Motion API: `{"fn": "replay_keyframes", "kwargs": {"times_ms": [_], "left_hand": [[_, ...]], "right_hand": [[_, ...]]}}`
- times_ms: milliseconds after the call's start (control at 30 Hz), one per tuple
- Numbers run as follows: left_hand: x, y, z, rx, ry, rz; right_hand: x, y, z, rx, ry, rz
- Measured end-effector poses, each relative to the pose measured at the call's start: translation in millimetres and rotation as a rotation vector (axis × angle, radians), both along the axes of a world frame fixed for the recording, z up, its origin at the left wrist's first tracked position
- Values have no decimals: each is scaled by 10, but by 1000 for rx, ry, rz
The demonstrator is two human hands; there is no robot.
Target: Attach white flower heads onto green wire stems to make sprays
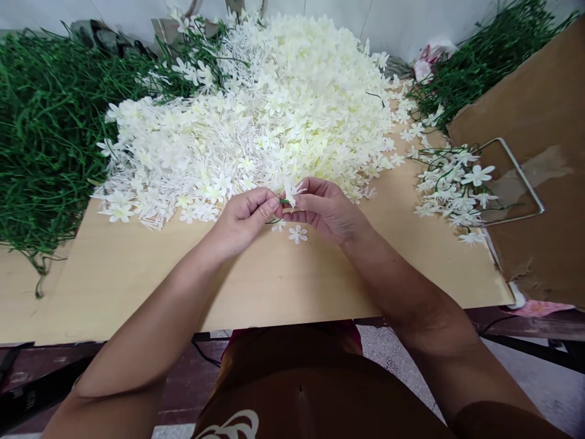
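Note:
My left hand (251, 218) pinches a green plastic stem (284, 201) between thumb and forefinger, near the middle of the table. Facing it, my right hand (325, 210) has its fingers closed on a white artificial flower (291, 194) at the end of that stem. The two hands almost touch. Just below them, a white flower with open petals (297, 234) hangs over or lies on the tabletop; which of the two I cannot tell. Behind the hands rises a large heap of loose white and pale yellow flowers (292, 110).
Green stems (46, 134) are piled at the left, and more green stems (493, 61) lie at the back right. A bunch of finished-looking white flowers (457, 186) rests by a bent metal wire frame (521, 174) against a cardboard box (548, 231). The wooden tabletop (292, 286) ends near my body.

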State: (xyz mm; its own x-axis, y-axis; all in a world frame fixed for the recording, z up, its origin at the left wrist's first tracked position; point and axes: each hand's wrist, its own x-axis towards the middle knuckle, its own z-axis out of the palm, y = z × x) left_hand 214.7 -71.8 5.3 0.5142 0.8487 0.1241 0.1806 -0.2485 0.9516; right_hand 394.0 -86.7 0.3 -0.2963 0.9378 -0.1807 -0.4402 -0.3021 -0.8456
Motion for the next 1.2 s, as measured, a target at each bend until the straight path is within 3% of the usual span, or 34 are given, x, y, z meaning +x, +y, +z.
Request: {"fn": "replay_keyframes", "kwargs": {"times_ms": [267,767,1200], "left_hand": [[10,2,-51,52,57,4],[42,15,-140,-11,17,-29],[40,67,-207,2,-9,-58]], "right_hand": [[38,9,0,32,-79,28],[4,30,-64,19,-134,-8],[-98,-21,-86,73,-254,-125]]}}
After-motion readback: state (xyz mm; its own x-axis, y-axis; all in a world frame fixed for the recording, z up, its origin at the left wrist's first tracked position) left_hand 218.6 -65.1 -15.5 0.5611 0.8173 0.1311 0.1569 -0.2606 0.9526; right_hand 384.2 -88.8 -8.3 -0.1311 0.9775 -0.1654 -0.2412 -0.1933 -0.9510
